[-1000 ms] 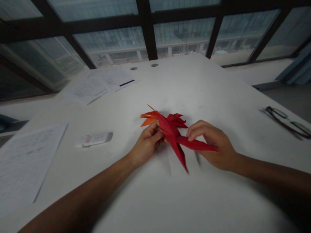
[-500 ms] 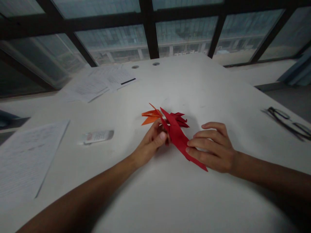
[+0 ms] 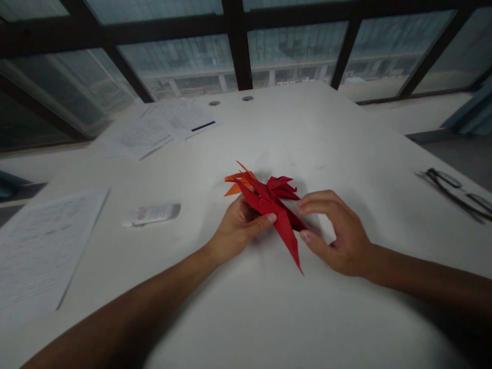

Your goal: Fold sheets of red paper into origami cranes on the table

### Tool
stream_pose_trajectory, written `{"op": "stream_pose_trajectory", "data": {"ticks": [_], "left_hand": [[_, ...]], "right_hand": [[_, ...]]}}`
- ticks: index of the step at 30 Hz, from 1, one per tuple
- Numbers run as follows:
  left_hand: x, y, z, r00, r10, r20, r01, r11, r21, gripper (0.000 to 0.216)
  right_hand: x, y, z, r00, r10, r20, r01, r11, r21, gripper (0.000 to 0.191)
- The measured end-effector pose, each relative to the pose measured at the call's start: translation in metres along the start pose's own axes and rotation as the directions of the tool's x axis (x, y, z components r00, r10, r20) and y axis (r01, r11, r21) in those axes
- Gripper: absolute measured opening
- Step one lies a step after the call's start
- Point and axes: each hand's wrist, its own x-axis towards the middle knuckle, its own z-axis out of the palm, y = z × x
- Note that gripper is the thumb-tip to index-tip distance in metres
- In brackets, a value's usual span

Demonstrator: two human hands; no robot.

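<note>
A folded red paper piece (image 3: 279, 220) with long pointed tips is pinched in my left hand (image 3: 238, 228), thumb pressed on its middle. My right hand (image 3: 338, 233) curls beside it, finger and thumb at the paper's right edge, touching or nearly so. Behind it on the white table (image 3: 269, 307) lie a second folded red piece (image 3: 284, 187) and an orange folded piece (image 3: 236, 184).
A small white tube (image 3: 151, 214) lies left of my left hand. Printed sheets (image 3: 42, 246) lie at the left edge and more papers (image 3: 165, 128) at the back. A pair of glasses (image 3: 457, 195) rests at the right. Large windows stand behind the table.
The red piece has turned in my left hand, its long tip now pointing down toward me. My right hand has loosened from flat on the paper to a curl beside it.
</note>
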Motion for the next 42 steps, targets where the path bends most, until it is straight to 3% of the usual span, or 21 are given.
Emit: {"op": "stream_pose_trajectory", "data": {"ticks": [2,5,9,13,20,35,40,42], "left_hand": [[-0.001,0.001,0.001,1.000,-0.010,0.012,0.009,1.000,0.022,0.029],[-0.002,-0.001,0.003,1.000,-0.006,0.019,0.005,0.999,0.040,0.033],[-0.002,-0.005,0.003,0.999,0.009,0.034,-0.011,0.999,0.049,0.038],[-0.001,-0.004,0.004,0.999,0.018,0.035,-0.018,1.000,0.001,0.044],[0.001,-0.002,0.003,0.995,-0.070,0.075,0.077,0.993,-0.088,0.054],[-0.005,-0.004,0.002,0.976,-0.132,0.175,0.133,0.991,0.004,0.051],[-0.012,0.000,0.006,0.986,-0.011,0.169,-0.002,0.997,0.079,0.082],[-0.014,0.002,0.006,0.984,0.051,0.170,-0.079,0.983,0.166,0.086]], "right_hand": [[0.001,-0.001,0.002,0.983,0.180,0.030,-0.181,0.983,0.029,0.038],[0.002,-0.002,0.006,0.905,0.394,0.163,-0.414,0.903,0.114,0.041],[0.002,-0.002,0.008,0.814,0.503,0.289,-0.571,0.784,0.242,0.029],[0.004,-0.002,0.009,0.781,0.518,0.348,-0.619,0.717,0.321,0.014],[0.004,-0.003,0.008,0.743,0.536,0.401,-0.667,0.645,0.373,0.011],[0.003,-0.001,0.008,0.750,0.525,0.403,-0.645,0.717,0.265,0.028],[0.006,0.002,0.008,0.742,0.587,0.326,-0.671,0.653,0.351,0.029],[0.008,0.004,0.008,0.733,0.611,0.299,-0.678,0.630,0.378,0.030]]}}
